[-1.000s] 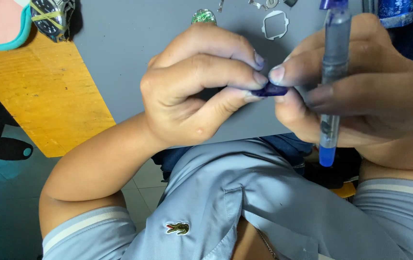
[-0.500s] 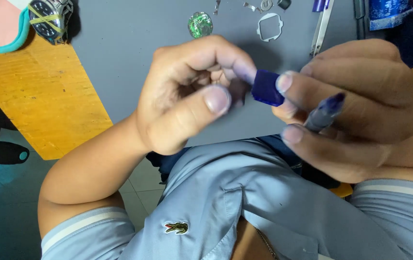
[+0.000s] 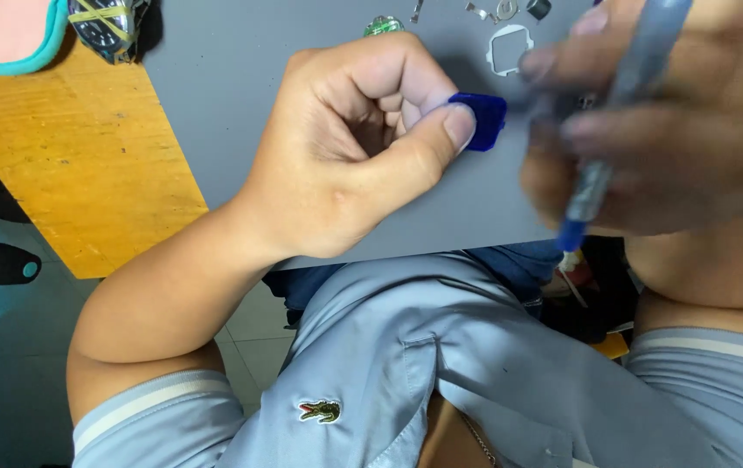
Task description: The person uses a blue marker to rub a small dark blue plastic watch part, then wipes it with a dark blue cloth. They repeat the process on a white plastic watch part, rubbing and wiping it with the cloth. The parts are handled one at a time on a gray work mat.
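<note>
while left hand (image 3: 354, 147) pinches blue piece (image 3: 484, 121), right hand (image 3: 648, 121) blurred

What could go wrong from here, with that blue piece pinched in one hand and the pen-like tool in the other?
The left hand holds the blue piece only by its edge, above the mat; it could slip and fall into the lap. The right hand is blurred with motion, so the tool may jab a finger. Small parts lie close behind and could be knocked.

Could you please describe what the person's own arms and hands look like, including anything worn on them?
Both hands are bare: the left hand and the motion-blurred right hand show no gloves, rings or watch. The forearms are uncovered. Short light grey-blue sleeves with a pale band near the hem cover the upper arms.
</note>
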